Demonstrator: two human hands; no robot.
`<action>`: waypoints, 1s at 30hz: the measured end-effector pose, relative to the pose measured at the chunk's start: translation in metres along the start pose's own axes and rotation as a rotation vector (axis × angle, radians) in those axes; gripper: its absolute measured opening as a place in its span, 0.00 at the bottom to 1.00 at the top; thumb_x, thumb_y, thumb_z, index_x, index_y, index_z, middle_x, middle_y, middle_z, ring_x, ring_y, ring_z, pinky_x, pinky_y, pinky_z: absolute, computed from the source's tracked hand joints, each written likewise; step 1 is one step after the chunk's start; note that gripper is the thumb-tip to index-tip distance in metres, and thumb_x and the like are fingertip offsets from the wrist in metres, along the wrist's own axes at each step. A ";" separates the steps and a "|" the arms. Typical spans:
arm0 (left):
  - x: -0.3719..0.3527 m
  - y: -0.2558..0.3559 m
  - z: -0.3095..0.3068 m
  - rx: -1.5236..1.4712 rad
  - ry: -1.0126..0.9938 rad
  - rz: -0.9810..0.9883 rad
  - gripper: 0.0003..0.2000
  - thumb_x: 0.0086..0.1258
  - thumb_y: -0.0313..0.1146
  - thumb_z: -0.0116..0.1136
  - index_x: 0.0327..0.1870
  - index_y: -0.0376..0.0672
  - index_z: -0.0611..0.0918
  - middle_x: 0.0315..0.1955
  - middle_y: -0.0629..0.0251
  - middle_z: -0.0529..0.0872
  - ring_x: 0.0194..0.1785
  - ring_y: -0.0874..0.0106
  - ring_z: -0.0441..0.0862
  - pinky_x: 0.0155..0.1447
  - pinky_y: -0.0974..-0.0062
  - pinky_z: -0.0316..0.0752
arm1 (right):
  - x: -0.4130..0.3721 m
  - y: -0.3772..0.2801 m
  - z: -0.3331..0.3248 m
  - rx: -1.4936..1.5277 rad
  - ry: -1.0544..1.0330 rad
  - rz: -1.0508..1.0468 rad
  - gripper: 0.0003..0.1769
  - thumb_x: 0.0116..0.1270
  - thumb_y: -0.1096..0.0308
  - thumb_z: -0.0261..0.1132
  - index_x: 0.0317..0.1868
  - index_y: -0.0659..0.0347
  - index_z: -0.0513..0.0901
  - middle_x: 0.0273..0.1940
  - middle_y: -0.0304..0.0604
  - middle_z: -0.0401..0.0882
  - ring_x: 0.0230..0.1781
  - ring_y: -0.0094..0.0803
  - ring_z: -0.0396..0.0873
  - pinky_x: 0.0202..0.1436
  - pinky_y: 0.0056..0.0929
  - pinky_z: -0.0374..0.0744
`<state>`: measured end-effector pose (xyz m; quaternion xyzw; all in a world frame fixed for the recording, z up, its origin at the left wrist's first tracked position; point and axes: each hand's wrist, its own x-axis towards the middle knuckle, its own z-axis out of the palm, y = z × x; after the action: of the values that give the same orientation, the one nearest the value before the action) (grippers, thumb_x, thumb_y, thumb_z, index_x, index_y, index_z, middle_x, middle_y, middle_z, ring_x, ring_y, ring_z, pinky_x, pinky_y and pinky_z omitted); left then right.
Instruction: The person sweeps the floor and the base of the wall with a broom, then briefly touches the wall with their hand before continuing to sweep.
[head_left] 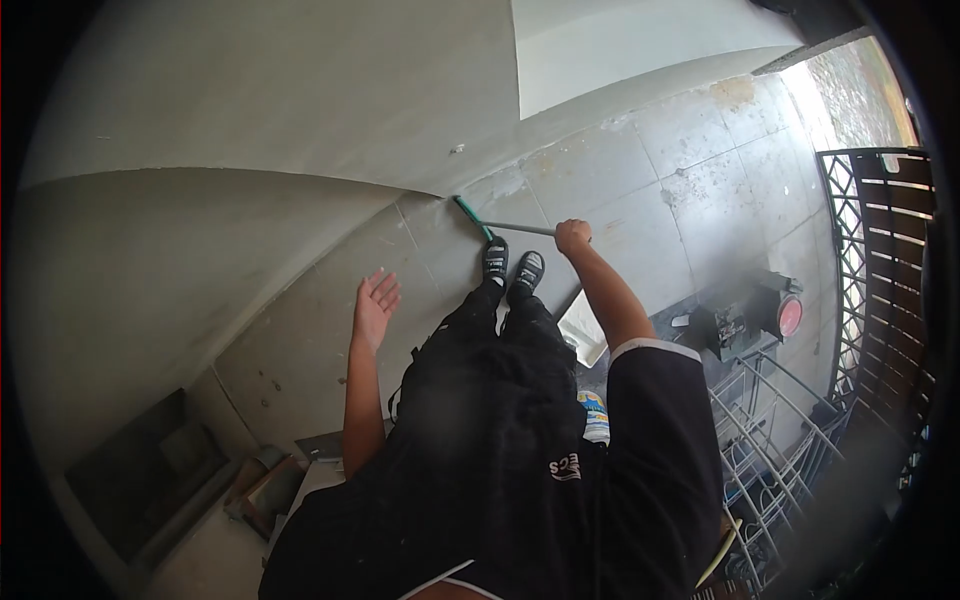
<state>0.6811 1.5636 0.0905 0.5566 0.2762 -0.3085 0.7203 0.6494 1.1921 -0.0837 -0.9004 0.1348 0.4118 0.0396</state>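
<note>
My right hand (573, 236) is wrapped round the end of a grey handle (522, 229). That handle runs left to a narrow green head (473, 217), which rests on the tiled floor beside the wall corner, just ahead of my sandals (496, 259). My left hand (373, 305) is held out over the floor to the left, fingers spread, with nothing in it.
Pale walls (270, 90) rise ahead and left. A wire rack (770, 440), a black object with a round pink part (789, 316) and a slatted gate (895, 250) are at right. A dark bin-like object (150, 470) lies lower left.
</note>
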 end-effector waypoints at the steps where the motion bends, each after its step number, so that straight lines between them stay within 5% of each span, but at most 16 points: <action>1: 0.009 -0.041 -0.037 0.250 0.030 0.009 0.23 0.62 0.49 0.35 0.53 0.45 0.64 0.49 0.62 0.69 0.52 0.67 0.65 0.54 0.71 0.59 | 0.011 0.011 -0.004 -0.023 -0.043 0.034 0.13 0.53 0.67 0.53 0.40 0.52 0.77 0.43 0.35 0.73 0.44 0.30 0.72 0.32 0.32 0.77; 4: -0.025 -0.099 -0.072 0.730 0.153 -0.209 0.23 0.61 0.49 0.37 0.52 0.43 0.65 0.47 0.60 0.71 0.49 0.67 0.68 0.51 0.70 0.61 | 0.018 0.062 -0.014 0.028 -0.018 0.084 0.13 0.54 0.62 0.53 0.39 0.51 0.77 0.41 0.40 0.74 0.41 0.32 0.74 0.35 0.30 0.76; 7: -0.048 -0.180 -0.124 0.673 0.228 -0.371 0.22 0.61 0.48 0.38 0.51 0.43 0.67 0.46 0.59 0.71 0.48 0.66 0.69 0.49 0.70 0.62 | 0.020 0.106 -0.020 0.007 -0.057 0.163 0.22 0.55 0.49 0.51 0.41 0.55 0.75 0.43 0.43 0.73 0.45 0.35 0.71 0.45 0.29 0.71; 9: -0.037 -0.252 -0.189 0.731 -0.101 -0.260 0.21 0.60 0.47 0.40 0.49 0.43 0.68 0.45 0.58 0.72 0.47 0.67 0.69 0.48 0.71 0.63 | 0.009 0.126 -0.028 0.004 -0.050 0.201 0.21 0.55 0.49 0.50 0.41 0.55 0.75 0.43 0.44 0.73 0.45 0.34 0.71 0.45 0.30 0.71; 11: -0.046 -0.250 -0.176 0.710 -0.084 -0.248 0.21 0.60 0.47 0.40 0.49 0.43 0.69 0.45 0.58 0.72 0.47 0.67 0.69 0.48 0.71 0.63 | 0.001 0.143 -0.032 -0.005 -0.032 0.222 0.21 0.56 0.50 0.50 0.41 0.56 0.75 0.42 0.43 0.73 0.45 0.34 0.71 0.45 0.30 0.71; 13: -0.064 -0.245 -0.173 0.682 -0.056 -0.226 0.21 0.60 0.47 0.40 0.49 0.43 0.69 0.45 0.58 0.72 0.47 0.67 0.69 0.48 0.71 0.63 | -0.002 0.154 -0.030 -0.044 0.123 0.196 0.12 0.53 0.63 0.52 0.35 0.54 0.78 0.36 0.41 0.76 0.37 0.33 0.75 0.35 0.30 0.75; 18: -0.018 -0.196 -0.122 0.612 0.012 -0.191 0.20 0.60 0.47 0.40 0.48 0.44 0.69 0.44 0.58 0.72 0.46 0.68 0.69 0.47 0.71 0.64 | -0.035 0.126 -0.041 -0.043 0.183 0.090 0.10 0.53 0.61 0.54 0.30 0.55 0.79 0.31 0.42 0.77 0.34 0.33 0.76 0.34 0.26 0.74; 20: 0.002 -0.173 -0.103 0.577 0.040 -0.187 0.20 0.60 0.47 0.40 0.48 0.44 0.69 0.44 0.58 0.72 0.46 0.68 0.70 0.47 0.71 0.64 | -0.041 0.120 -0.039 -0.063 0.136 0.046 0.17 0.53 0.53 0.55 0.32 0.58 0.78 0.33 0.44 0.76 0.35 0.36 0.75 0.36 0.30 0.74; 30: -0.024 -0.116 -0.046 0.515 0.130 -0.196 0.21 0.60 0.50 0.38 0.50 0.46 0.68 0.46 0.57 0.70 0.47 0.67 0.68 0.48 0.69 0.64 | 0.000 0.083 -0.007 -0.088 -0.020 0.067 0.18 0.53 0.51 0.55 0.36 0.55 0.78 0.38 0.40 0.75 0.39 0.32 0.74 0.36 0.29 0.75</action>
<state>0.5754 1.5894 0.0246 0.7104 0.2867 -0.4005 0.5028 0.6324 1.1113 -0.0760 -0.8920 0.1463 0.4276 -0.0126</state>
